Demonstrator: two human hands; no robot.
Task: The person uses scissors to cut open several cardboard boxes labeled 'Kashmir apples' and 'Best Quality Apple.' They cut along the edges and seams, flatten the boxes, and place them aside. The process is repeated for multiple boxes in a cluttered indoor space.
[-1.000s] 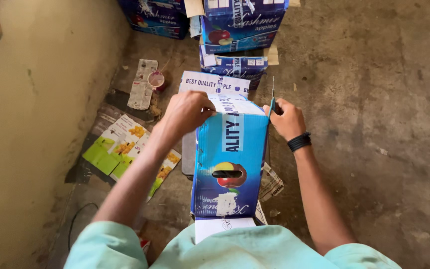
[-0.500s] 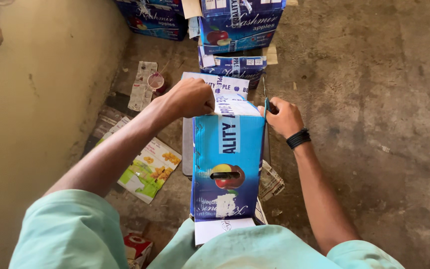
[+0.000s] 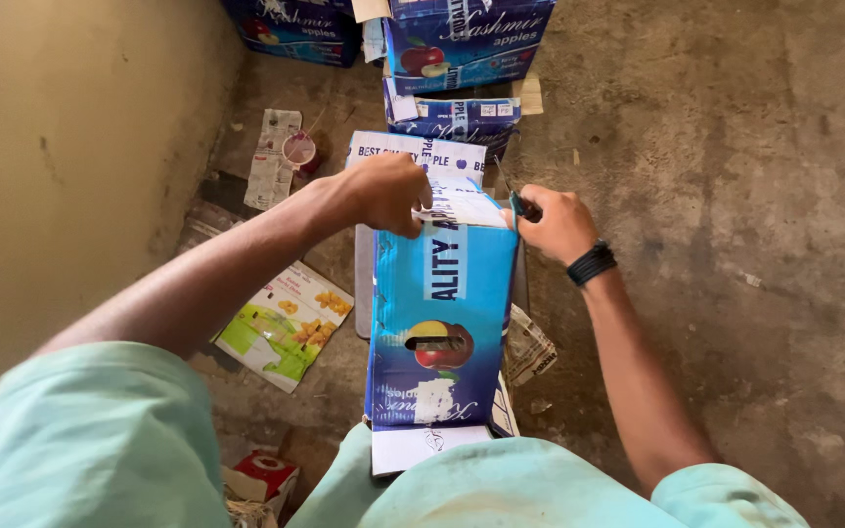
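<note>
On the bare concrete floor (image 3: 735, 196), a flattened blue cardboard fruit carton with an apple picture (image 3: 442, 323) stands propped against the person's lap, its top edge raised within easy reach. At that edge the left hand (image 3: 388, 193) pinches a white flap, holding the board steady. Beside it the right hand (image 3: 555, 223), grip closed, holds a thin green-handled blade (image 3: 512, 198) against the carton's corner.

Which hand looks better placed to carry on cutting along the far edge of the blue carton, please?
Probably the right hand: it grips the scissors at the blue carton's far edge. The left hand pinches the top flap there, holding it steady.
</note>
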